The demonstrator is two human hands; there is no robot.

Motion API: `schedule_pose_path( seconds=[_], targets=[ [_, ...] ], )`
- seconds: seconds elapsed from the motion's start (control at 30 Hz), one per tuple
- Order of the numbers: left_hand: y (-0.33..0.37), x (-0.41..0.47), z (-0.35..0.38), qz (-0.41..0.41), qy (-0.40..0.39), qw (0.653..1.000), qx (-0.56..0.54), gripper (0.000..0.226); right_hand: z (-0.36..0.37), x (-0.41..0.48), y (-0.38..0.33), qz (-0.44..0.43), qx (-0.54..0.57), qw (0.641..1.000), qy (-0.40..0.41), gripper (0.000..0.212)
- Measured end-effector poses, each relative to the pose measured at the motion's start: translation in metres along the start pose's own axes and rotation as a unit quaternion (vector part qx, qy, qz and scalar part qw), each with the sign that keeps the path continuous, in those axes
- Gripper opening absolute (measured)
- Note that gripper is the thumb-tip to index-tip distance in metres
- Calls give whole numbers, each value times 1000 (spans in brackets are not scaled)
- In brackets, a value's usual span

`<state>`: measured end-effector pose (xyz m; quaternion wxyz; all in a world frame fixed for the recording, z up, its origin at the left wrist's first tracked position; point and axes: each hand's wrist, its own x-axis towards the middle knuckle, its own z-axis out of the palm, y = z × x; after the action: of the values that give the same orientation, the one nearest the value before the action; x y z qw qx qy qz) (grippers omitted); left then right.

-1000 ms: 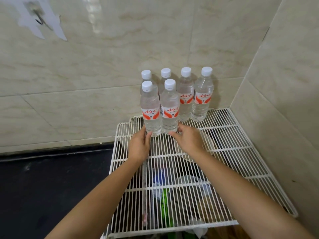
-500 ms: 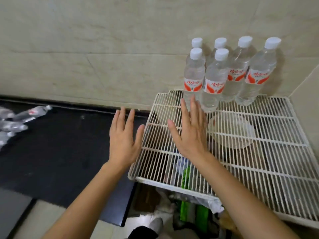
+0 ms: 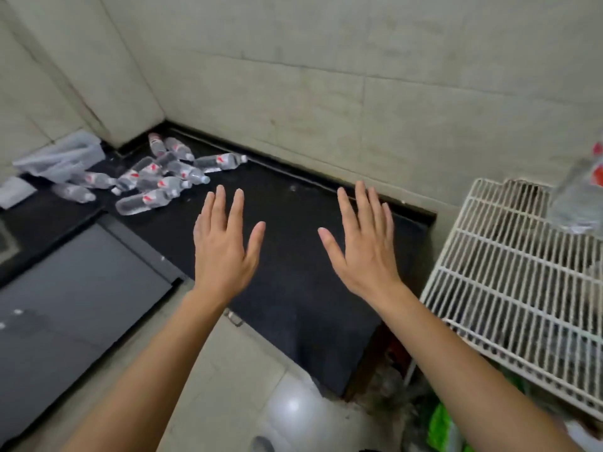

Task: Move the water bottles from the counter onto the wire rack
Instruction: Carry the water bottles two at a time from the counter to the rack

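Several clear water bottles point(image 3: 153, 181) with red-and-white labels lie on their sides in the far left corner of the black counter point(image 3: 293, 256). The white wire rack point(image 3: 509, 288) stands at the right edge, and one blurred upright bottle point(image 3: 577, 197) shows on its far end. My left hand point(image 3: 223, 246) and my right hand point(image 3: 365, 246) hover over the middle of the counter, palms down, fingers straight and spread. Both hold nothing and are well short of the lying bottles.
Crumpled clear plastic wrap point(image 3: 62, 158) lies at the far left by the tiled wall. A grey cabinet front point(image 3: 75, 305) sits below the counter edge. Green packaging point(image 3: 440, 429) and clutter lie under the rack.
The view swung left from the rack to the counter. Both hands left the bottles standing on the rack and moved left, now spread over the counter.
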<state>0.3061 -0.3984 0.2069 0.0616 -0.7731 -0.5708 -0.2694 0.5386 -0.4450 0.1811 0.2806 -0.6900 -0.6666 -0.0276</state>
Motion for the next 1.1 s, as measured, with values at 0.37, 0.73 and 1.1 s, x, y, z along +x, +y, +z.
schedule_pose_path(
  seconds=[0.37,0.73,1.1],
  targets=[
    [-293,-1,-55,-104,-62,992,38,65,157,87,-229,-14,29,997,-77,77],
    [-413,59,22,-107,-127,986,27,69,284,169,-267,-17,11,988,-154,80],
    [-547,207,99,-87,-237,964,79,72,425,323,-299,61,90,962,-252,80]
  ],
)
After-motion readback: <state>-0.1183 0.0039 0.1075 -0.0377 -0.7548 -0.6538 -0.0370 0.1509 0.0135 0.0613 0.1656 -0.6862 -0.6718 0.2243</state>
